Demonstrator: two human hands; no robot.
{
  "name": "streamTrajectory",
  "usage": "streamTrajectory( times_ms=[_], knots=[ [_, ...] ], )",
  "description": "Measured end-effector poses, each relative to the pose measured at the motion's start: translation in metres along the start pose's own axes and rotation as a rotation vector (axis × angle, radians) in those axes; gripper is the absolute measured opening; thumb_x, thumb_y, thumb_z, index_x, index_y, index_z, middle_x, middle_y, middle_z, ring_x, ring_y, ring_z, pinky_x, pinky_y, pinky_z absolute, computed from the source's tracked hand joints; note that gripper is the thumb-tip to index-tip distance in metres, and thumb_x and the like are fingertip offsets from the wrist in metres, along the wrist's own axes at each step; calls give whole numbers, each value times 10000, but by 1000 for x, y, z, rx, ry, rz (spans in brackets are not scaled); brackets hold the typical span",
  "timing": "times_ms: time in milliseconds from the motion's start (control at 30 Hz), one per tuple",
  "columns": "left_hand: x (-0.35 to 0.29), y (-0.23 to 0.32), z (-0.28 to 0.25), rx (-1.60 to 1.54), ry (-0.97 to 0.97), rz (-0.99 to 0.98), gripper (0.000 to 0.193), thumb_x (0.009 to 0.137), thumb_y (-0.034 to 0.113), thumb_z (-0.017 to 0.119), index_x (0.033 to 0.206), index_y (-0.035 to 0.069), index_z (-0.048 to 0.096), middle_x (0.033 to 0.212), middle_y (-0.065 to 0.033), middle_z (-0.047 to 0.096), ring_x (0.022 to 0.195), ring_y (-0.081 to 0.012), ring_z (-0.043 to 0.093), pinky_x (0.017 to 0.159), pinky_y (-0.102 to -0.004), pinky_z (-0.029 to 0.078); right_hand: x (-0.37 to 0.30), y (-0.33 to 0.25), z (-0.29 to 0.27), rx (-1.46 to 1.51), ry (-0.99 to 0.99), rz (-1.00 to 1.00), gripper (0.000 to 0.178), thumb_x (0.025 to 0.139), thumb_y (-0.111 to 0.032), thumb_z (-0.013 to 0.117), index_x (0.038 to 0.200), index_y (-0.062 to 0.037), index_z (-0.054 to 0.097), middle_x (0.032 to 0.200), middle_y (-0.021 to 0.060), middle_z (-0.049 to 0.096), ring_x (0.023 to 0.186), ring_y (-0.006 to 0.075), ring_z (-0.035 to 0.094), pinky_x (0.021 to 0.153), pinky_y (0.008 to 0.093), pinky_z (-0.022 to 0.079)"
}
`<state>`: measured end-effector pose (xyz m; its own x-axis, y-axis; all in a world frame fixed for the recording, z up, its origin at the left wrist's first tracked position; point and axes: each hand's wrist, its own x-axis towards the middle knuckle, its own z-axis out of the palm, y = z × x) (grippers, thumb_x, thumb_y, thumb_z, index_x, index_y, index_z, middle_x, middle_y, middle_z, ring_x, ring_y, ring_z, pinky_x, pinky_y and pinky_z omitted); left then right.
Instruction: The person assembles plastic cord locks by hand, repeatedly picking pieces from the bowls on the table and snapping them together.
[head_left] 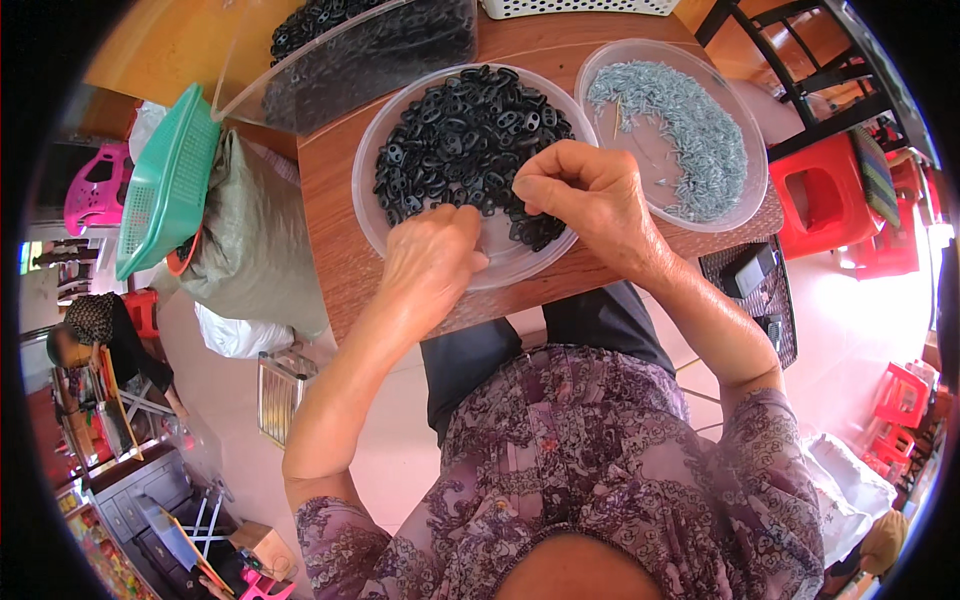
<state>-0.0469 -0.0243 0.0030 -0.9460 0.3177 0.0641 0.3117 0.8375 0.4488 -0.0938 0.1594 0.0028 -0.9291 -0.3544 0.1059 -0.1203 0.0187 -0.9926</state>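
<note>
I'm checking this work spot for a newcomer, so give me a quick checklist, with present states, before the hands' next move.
1. Round translucent plastic bowl holds small black oval pieces: ok, well stocked.
2. Round translucent plastic tray holds slim blue-grey pieces: ok, beside the bowl on the right.
3. Short purple patterned sleeves clear of the bowl: ok, both well back.
4. Left hand holding a piece: cannot tell, its fingertips are hidden.
5. Right hand holding a piece: cannot tell; thumb and forefinger are together, but nothing between them shows clearly.
</note>
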Motion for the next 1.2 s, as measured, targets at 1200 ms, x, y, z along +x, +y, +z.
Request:
streamTrajectory(
  times_ms=[1200],
  knots=[
    [-11, 8, -4, -1071, 313, -339, 42, 878, 13, 511, 917, 1, 518, 727, -41, 581, 600, -73, 516, 566, -191, 430, -12, -3, 21, 105, -61, 86, 86, 787, -54, 611, 798, 32, 605, 698, -1, 581, 665, 39, 492, 589, 206, 416]
  ],
)
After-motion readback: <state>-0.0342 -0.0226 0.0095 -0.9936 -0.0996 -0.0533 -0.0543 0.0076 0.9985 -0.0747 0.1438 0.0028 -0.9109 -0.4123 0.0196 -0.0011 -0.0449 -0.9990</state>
